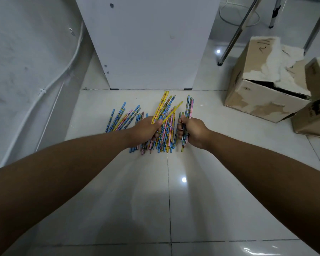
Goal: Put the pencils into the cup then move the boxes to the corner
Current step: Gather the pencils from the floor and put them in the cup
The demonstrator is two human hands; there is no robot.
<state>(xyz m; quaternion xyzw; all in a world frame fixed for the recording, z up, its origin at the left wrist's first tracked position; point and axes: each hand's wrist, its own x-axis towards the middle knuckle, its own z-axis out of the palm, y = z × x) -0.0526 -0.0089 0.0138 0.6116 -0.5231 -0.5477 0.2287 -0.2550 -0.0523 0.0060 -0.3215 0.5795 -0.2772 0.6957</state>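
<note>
Loose on the glossy white tiled floor (174,200), at centre: a heap of thin patterned blue, pink and yellow pencils (122,119). Grips a few yellow pencils (162,104) in the left hand (146,129), fingers curled, tips towards one o'clock. Clamps a blue-pink bundle (189,106) in the right hand (192,131). At two o'clock, well apart: two torn brown cardboard boxes (262,100).

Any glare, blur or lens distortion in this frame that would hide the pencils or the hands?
Head view: glare spots on the floor, clear of the pencils; soft shadow on the tiles below the arms; wide-angle bending toward the edges, boxes included; the yellow pencil in the left hand looks slightly motion-blurred; right hand reads clearly.
</note>
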